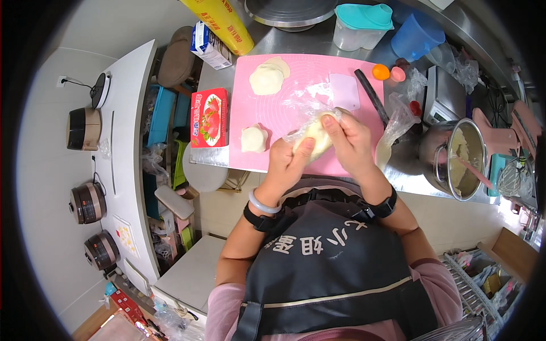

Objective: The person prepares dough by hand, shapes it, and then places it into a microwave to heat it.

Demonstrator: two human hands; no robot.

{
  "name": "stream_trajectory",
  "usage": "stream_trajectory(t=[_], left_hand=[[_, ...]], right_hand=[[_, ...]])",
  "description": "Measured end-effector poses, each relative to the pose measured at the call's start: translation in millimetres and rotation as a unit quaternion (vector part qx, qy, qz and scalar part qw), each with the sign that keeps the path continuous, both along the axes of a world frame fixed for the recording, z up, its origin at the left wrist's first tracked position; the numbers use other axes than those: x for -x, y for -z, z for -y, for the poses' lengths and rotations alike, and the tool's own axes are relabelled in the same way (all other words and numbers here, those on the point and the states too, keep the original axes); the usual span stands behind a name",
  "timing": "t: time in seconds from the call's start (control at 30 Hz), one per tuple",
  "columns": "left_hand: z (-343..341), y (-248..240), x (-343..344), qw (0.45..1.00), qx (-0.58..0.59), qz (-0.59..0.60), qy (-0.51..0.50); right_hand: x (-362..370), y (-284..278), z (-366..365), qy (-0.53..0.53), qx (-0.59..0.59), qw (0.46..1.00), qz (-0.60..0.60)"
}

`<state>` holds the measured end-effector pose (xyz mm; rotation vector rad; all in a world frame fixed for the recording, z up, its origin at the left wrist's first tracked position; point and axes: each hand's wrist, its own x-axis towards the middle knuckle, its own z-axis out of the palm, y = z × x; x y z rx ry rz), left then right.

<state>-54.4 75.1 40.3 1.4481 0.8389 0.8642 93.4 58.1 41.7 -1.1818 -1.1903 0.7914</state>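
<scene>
My left hand [289, 163] and my right hand [354, 143] are both closed on a pale yellow lump of dough [317, 138] in clear plastic film, above the pink silicone mat [247, 105]. My thumbs press on its near side, and crinkled film sticks out beyond my fingers. To the left on the mat lies a small white dough piece [254, 138]. Farther back rests a larger white dough piece [266, 79], with a flat round partly under it. White flour [318, 91] is smeared beside a pale dough scraper [344, 92].
A dark rod [371, 98] lies along the mat's right side. Right of it are a clear plastic bag [397, 122], a steel pot [441, 162] with pale paste and a kitchen scale [450, 95]. A red box [209, 118] stands left; a metal turntable [290, 12] is behind.
</scene>
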Motion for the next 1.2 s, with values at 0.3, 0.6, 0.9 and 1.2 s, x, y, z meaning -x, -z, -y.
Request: stream_trajectory(t=[0.3,0.6,0.9,1.2], left_hand=[[-7,-12,4,0.999,-0.008,-0.035,0.008],[-5,2,0,0.994,-0.095,-0.035,0.043],[-7,21,2,0.995,0.035,-0.074,0.062],[-5,15,-2,0.995,-0.052,-0.086,-0.008]], right_hand=[[-23,-11,-7,-0.164,0.106,0.980,-0.039],[-2,0,3,-0.031,0.084,0.996,-0.005],[-6,25,0,-0.084,0.096,0.992,-0.004],[-2,29,-2,-0.060,0.244,0.946,-0.205]])
